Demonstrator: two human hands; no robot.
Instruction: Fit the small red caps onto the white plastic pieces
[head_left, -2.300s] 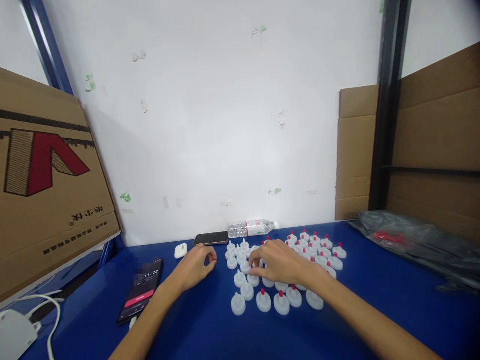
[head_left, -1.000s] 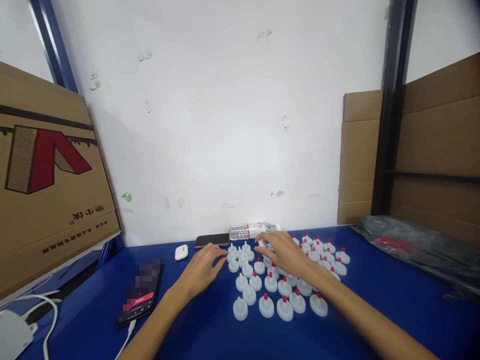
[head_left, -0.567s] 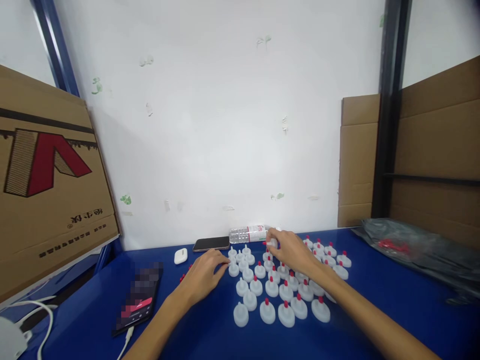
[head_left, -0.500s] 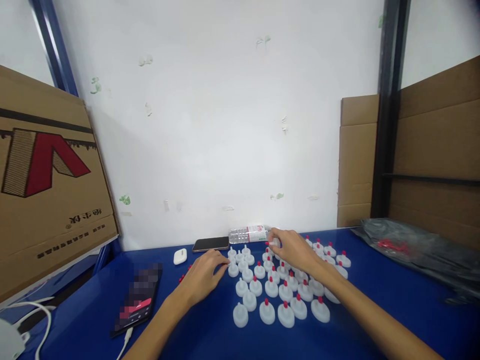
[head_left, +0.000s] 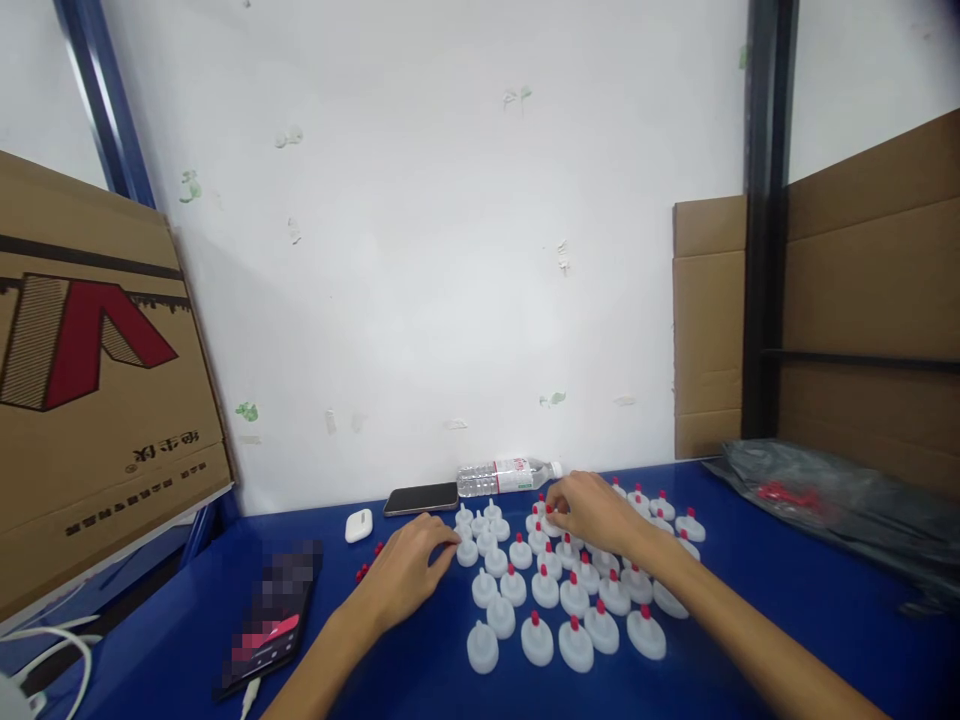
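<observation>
Several white plastic caps (head_left: pixel 544 588) stand in rows on the blue table (head_left: pixel 750 620), most with a small red tip, a few at the left without one. My right hand (head_left: pixel 592 512) hovers over the far rows with its fingers pinched together at one cap near the back. My left hand (head_left: pixel 409 572) rests on the table to the left of the caps, fingers curled and touching a plain white cap. A few loose red tips (head_left: pixel 364 571) lie just left of that hand.
A phone (head_left: pixel 266 622) on a cable lies at the left, a second phone (head_left: pixel 421 498) and a white earbud case (head_left: pixel 358 525) behind it. A water bottle (head_left: pixel 507 476) lies by the wall. Cardboard stands at left and right; a black bag (head_left: pixel 840 500) lies at the right.
My right hand has moved from the middle rows toward the far rows, and more caps now carry red tips. My left hand slid slightly right toward the plain caps.
</observation>
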